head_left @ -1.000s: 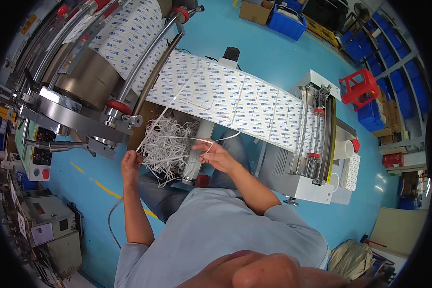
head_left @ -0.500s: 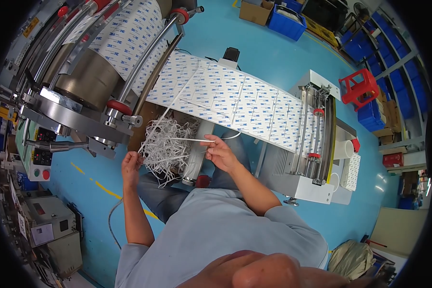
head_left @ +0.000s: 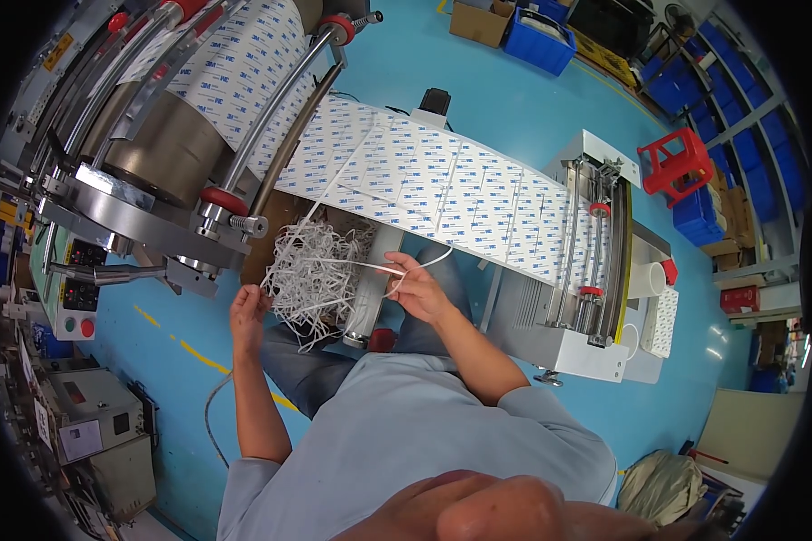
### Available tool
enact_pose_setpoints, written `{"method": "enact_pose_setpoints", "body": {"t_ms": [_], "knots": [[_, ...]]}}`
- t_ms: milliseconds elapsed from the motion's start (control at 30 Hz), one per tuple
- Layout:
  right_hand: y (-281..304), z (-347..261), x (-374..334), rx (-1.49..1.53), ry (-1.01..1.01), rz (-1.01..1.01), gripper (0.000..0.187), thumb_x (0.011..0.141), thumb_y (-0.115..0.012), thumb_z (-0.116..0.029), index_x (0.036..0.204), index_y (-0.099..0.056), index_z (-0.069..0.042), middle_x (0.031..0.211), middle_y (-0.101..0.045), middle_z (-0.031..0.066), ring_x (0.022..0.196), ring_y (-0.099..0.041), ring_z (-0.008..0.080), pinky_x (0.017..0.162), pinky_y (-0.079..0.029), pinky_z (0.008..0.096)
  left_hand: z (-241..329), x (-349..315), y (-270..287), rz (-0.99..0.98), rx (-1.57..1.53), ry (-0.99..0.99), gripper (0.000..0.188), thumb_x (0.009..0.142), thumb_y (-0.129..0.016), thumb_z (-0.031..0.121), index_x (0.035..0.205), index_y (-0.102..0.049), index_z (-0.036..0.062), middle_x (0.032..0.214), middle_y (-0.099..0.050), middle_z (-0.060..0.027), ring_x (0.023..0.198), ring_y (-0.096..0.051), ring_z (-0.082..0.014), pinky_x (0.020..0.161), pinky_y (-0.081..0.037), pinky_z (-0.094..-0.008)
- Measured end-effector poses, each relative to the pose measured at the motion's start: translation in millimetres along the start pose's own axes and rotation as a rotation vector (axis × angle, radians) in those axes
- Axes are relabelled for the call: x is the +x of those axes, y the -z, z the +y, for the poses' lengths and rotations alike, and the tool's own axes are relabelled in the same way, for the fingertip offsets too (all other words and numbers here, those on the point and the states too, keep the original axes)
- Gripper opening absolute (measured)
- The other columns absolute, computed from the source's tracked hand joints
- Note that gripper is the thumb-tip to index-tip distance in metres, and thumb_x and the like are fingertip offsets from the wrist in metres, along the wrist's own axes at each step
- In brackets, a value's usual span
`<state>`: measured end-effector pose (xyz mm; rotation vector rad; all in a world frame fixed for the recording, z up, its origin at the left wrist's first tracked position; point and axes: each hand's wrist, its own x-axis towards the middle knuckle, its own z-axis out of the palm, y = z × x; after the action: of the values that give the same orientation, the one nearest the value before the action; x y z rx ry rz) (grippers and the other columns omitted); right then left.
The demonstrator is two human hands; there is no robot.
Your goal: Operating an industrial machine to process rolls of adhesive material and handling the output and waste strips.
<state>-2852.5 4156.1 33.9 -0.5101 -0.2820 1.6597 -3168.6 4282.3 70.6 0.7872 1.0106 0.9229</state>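
Note:
My left hand (head_left: pixel 247 308) is closed, its fingertips pinching a thin white strip at the left side of a tangled heap of white strips (head_left: pixel 311 281). My right hand (head_left: pixel 414 287), palm up with fingers curled, holds another narrow white strip (head_left: pixel 356 263) that runs leftward over the heap. The strip's free end bends up and right past the fingers, close to the near edge of a printed white sheet web (head_left: pixel 392 171). A long strip also slants from the heap up across the web, which bears several crosswise lines.
On the left stands a roller machine (head_left: pixel 180 149) with metal bars. At the web's right end is a smaller roller unit (head_left: pixel 550 334). A pale cylinder (head_left: pixel 376 288) lies beside the heap. Beyond are a red stool (head_left: pixel 675 167) and blue bins (head_left: pixel 539 43).
The strip in my right hand has shifted: its loose end now curves across the fingers and stretches up to the right. My left hand stays almost in place.

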Motion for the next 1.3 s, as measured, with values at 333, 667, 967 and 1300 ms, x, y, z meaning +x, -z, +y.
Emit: {"method": "enact_pose_setpoints", "body": {"t_ms": [333,667,967,1300], "knots": [[-34,23,46,-0.111,-0.029,-0.070,0.059,0.079,-0.058,0.000,0.133,-0.035,-0.011,0.122,-0.049,0.0113,0.080,-0.054,0.0092,0.073,-0.044,0.0238,25,19,73,-0.039,0.031,0.038,0.016,0.090,-0.054,0.021,0.079,-0.050,0.0094,0.066,-0.045,0.0027,0.062,-0.044,-0.0085,0.075,-0.043,-0.0280],[-64,50,101,-0.170,-0.010,-0.137,0.062,0.078,-0.058,0.001,0.134,-0.033,-0.009,0.123,-0.048,0.0103,0.079,-0.052,0.0090,0.073,-0.043,0.0234,30,66,183,0.266,-0.244,0.125,0.019,0.090,-0.053,0.027,0.082,-0.052,0.0096,0.063,-0.045,0.0022,0.057,-0.043,-0.0110,0.062,-0.040,-0.0287],[-69,49,102,-0.130,-0.020,-0.070,0.061,0.078,-0.059,0.000,0.133,-0.034,-0.009,0.125,-0.047,0.0107,0.080,-0.052,0.0116,0.073,-0.043,0.0250,3,89,206,0.514,-0.133,0.243,0.027,0.092,-0.048,0.031,0.081,-0.056,0.0071,0.062,-0.046,0.0010,0.055,-0.044,-0.0123,0.056,-0.038,-0.0277],[-68,50,101,-0.163,-0.014,-0.070,0.057,0.078,-0.058,0.000,0.130,-0.037,-0.010,0.122,-0.048,0.0101,0.080,-0.055,0.0104,0.072,-0.045,0.0236,57,85,20,-0.127,0.717,-0.282,0.041,0.095,-0.043,0.030,0.122,-0.047,0.0007,0.117,-0.054,-0.0101,0.109,-0.049,-0.0168,0.095,-0.035,-0.0274]]}}
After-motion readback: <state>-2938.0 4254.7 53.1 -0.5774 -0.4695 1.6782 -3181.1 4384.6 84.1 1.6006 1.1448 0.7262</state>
